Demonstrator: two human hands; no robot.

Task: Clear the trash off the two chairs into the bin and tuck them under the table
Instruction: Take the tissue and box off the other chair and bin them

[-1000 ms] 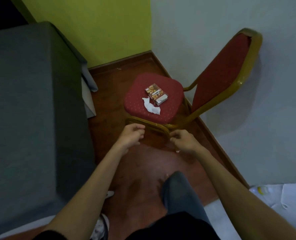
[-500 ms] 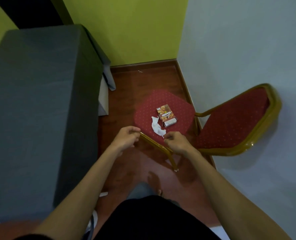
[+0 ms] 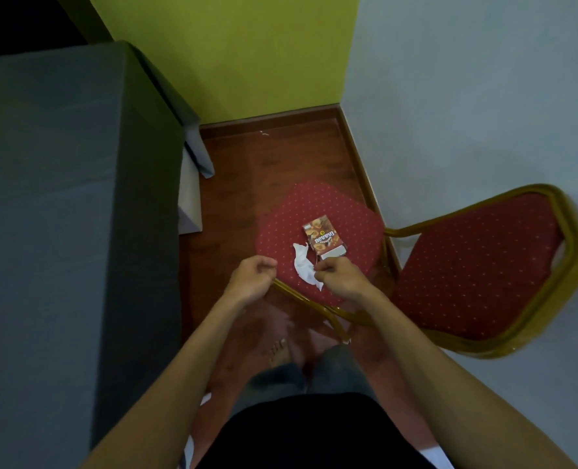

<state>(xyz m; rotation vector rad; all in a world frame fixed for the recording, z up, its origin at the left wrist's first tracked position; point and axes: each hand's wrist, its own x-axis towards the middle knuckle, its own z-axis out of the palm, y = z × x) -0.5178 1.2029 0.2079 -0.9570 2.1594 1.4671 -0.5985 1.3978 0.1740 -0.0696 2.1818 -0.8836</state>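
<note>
Both hands curled w/ narrow grip above chair, wood floor.

The grey cloth-covered counter runs off the left and bottom edges, and its legs lie hidden under the drape. The red padded chair with the gold metal frame shows only one front leg; the right hand covers part of its seat and the near end of the crumpled white tissue, while the curled fingers of the left hand hide whatever they grip. Small print on the brown snack box cannot be read.
</note>
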